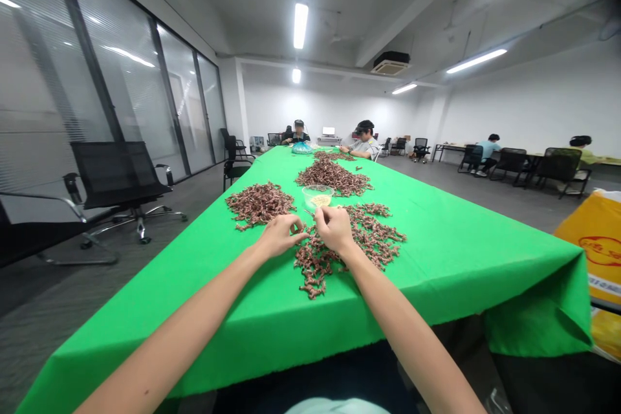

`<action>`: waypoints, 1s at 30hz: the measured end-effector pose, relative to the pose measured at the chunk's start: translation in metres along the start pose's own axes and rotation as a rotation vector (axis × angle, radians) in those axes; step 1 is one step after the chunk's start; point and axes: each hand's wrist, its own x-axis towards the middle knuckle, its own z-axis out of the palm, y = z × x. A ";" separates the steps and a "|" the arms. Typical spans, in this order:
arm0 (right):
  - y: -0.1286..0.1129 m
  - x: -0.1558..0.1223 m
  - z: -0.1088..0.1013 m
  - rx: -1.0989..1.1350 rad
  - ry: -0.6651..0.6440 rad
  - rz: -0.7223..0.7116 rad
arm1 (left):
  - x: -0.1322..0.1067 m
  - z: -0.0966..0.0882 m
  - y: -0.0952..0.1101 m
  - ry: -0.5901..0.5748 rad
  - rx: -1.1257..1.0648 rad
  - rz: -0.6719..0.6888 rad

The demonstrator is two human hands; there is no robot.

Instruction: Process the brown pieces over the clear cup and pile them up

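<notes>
"Around the clear bowl (307,196), what do you list?"

"Bowl: one, small pale bits inside. Knobbly brown pieces, three lots: a left heap (262,204) to the bowl's left, a far heap (332,178) beyond it, a loose spread (376,236) nearer than it and off to its right. Green cloth (460,226) under everything."

"Hands?"

"Right hand (334,226): one, just nearer than the bowl, fingertips clenched on what looks like a slim tool (309,212). Left hand (282,234): one, on the bowl's near left, fingers curled beside the spread; whether they pinch a piece, I cannot tell."

"Step in hand?"

"Working pieces singly, I'd judge. Next move seems to call for a steady left pinch and a light tool tip, close by the bowl."
</notes>
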 end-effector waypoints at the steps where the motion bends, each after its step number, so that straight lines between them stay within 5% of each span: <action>1: 0.000 0.000 0.000 0.007 0.004 -0.002 | 0.000 0.000 -0.001 -0.007 -0.004 0.008; 30: 0.003 0.000 0.004 0.024 0.026 -0.017 | -0.001 0.000 0.003 -0.008 -0.021 0.097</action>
